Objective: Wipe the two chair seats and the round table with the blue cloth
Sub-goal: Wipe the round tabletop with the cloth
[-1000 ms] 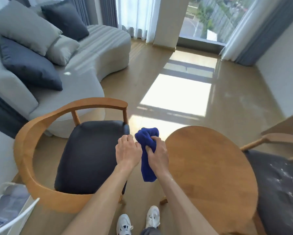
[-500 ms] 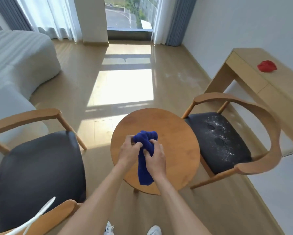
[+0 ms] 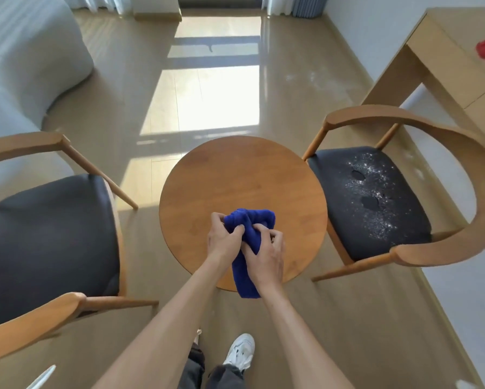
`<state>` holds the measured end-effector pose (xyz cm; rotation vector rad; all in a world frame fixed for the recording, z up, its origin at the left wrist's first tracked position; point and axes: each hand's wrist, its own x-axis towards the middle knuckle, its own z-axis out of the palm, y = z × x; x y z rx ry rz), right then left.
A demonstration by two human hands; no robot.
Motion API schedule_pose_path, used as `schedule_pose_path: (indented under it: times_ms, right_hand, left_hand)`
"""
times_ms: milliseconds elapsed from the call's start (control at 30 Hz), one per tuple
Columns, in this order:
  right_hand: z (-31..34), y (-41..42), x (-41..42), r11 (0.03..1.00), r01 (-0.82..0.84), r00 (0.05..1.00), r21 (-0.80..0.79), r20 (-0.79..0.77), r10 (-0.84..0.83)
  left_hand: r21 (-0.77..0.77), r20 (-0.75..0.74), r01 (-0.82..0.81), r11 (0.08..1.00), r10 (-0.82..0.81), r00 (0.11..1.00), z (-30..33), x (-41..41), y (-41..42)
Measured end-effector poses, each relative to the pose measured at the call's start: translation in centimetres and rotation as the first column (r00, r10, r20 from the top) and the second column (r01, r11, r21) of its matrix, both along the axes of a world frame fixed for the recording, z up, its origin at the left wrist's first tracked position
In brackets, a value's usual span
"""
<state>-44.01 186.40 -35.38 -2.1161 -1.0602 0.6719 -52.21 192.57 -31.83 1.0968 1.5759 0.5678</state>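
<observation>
Blue cloth [image 3: 247,237] in both hands above round table [image 3: 235,175]

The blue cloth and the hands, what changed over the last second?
Both hands carried the blue cloth rightward, from beside the left chair seat to over the round table. The left hand and right hand still grip the bunched cloth together. The right chair seat is still speckled white.
</observation>
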Motion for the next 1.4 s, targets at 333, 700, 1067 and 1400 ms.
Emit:
schedule_pose_path:
  times_ms: [333, 700, 1067, 1400]
  right_hand:
    - [-12.1, 0.5, 1.1, 0.996, 0.002, 0.95, -0.09, 0.312, 0.026]
    - [-20.7, 0.6, 0.7, 0.962, -0.147, 0.716, -0.231, 0.646, 0.265]
    - [-21.5, 0.9, -0.7, 0.974, -0.177, 0.733, -0.144, 0.641, 0.228]
    - [-21.9, 2.4, -2.8, 0.943, -0.332, 0.741, -0.027, 0.611, 0.278]
  left_hand:
    - [-0.049, 0.029, -0.089, 0.995, 0.091, 0.995, -12.2, 1.8, 0.4]
    - [0.19, -0.352, -0.2, 0.961, 0.257, 0.9, -21.1, -5.0, 3.9]
    - [0.029, -0.231, -0.554, 0.832, 0.545, 0.806, -24.0, -12.7, 9.6]
    - [-0.301, 0.153, -0.734, 0.609, 0.791, 0.593, -26.4, -12.8, 11.0]
